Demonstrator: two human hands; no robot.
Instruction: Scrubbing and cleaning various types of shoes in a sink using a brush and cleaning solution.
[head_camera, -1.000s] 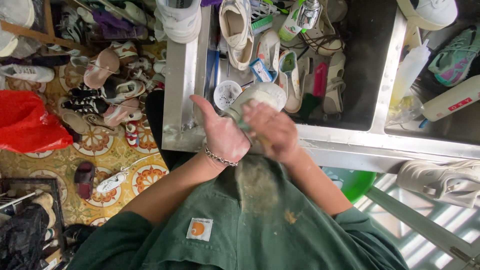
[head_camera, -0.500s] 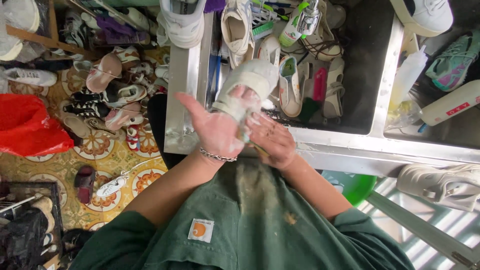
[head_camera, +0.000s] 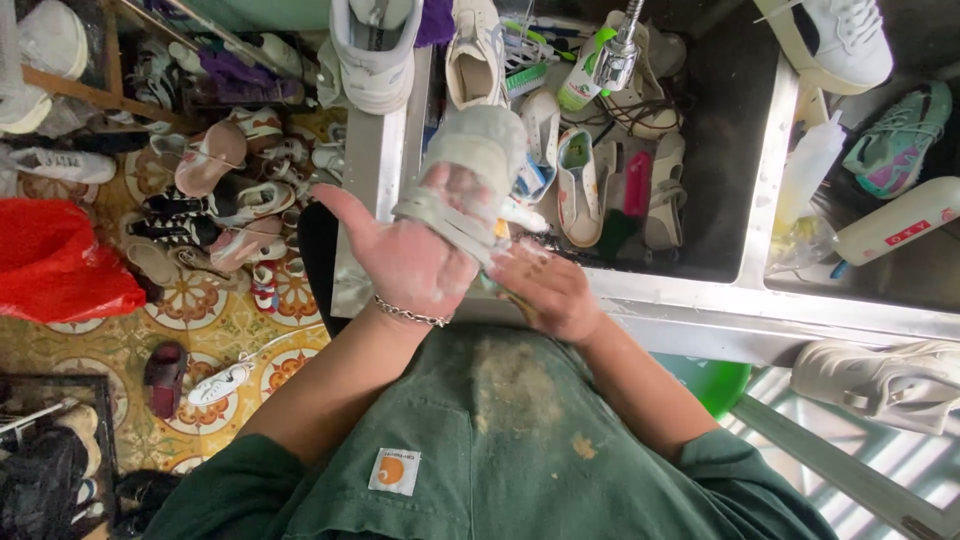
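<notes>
My left hand (head_camera: 405, 262) is palm up and soapy, with a pale grey-white strapped shoe (head_camera: 470, 160) held on its fingers, toe pointing away from me. A silver chain bracelet (head_camera: 412, 315) circles that wrist. My right hand (head_camera: 548, 292) is curled at the shoe's near end, closed on a small object (head_camera: 497, 230) that shows yellow and green and is mostly hidden. Both hands hover over the near left corner of the steel sink (head_camera: 700, 310).
The sink basin holds several wet shoes (head_camera: 580, 185) and sandals under a tap (head_camera: 622, 50). White bottles (head_camera: 895, 220) lie at the right. More shoes (head_camera: 225, 190) cover the tiled floor at left, beside a red bag (head_camera: 55, 265). A white sneaker (head_camera: 880, 380) lies at lower right.
The shoe has risen and swung away from my chest toward the sink. My left palm has opened upward, and my right hand has dropped to the shoe's near end.
</notes>
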